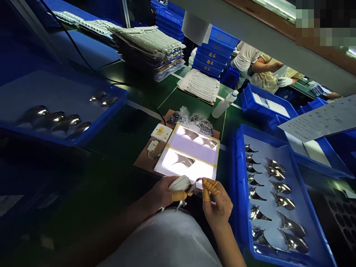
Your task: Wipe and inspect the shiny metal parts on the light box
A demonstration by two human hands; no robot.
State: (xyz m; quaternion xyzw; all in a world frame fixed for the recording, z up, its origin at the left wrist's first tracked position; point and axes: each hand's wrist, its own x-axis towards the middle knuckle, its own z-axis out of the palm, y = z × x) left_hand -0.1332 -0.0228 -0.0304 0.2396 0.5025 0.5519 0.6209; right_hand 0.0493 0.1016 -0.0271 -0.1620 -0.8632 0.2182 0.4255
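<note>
My left hand (162, 193) grips a white cloth (179, 184) wrapped around a curved chrome piece (180, 204), whose thin tip pokes out below. My right hand (218, 207), with yellow finger cots on its fingers, stands just right of the cloth, fingers apart and close to the piece's metal edge. Directly ahead lies a glowing light panel (172, 167) edged with yellow tape, holding several similar chrome pieces. To the right, a blue tray (238, 193) carries several more in rows on a pale liner.
A second blue tray (111, 107) with chrome pieces sits at left. Plastic bags (194, 120), a white electrical box (161, 132) and a plastic bottle (224, 105) stand beyond the panel. Farther back are stacked blue crates, stacks of white strips (147, 40), and a person (244, 59) working in gloves.
</note>
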